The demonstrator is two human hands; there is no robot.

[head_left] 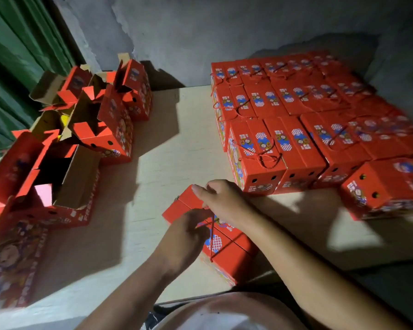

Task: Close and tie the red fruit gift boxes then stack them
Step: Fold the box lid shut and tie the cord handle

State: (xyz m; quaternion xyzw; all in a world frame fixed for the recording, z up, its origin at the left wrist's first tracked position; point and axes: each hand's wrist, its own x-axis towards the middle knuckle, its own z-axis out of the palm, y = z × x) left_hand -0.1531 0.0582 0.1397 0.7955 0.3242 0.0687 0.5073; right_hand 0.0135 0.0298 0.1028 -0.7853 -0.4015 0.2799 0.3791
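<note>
From the head camera, one red gift box (222, 244) lies on the pale table (177, 148) just in front of the person, its flaps already folded shut; both hands meet over its top, which suits knotting the handle cord. The left hand (186, 236) has its fingers curled at the red cord (211, 236), apparently pinching it, though the fingertips are partly hidden; the right hand (222, 198) pinches the cord's upper end between thumb and forefinger, keeping it taut so the tie can be drawn. This box seems closed but not yet tied. To the right, touching one another in rows, stand the finished boxes (296, 129), cords looped on their lids, packed tight probably to carry further layers; to the left a cluster of open boxes (86, 129) waits with flaps raised, within easy reach.
</note>
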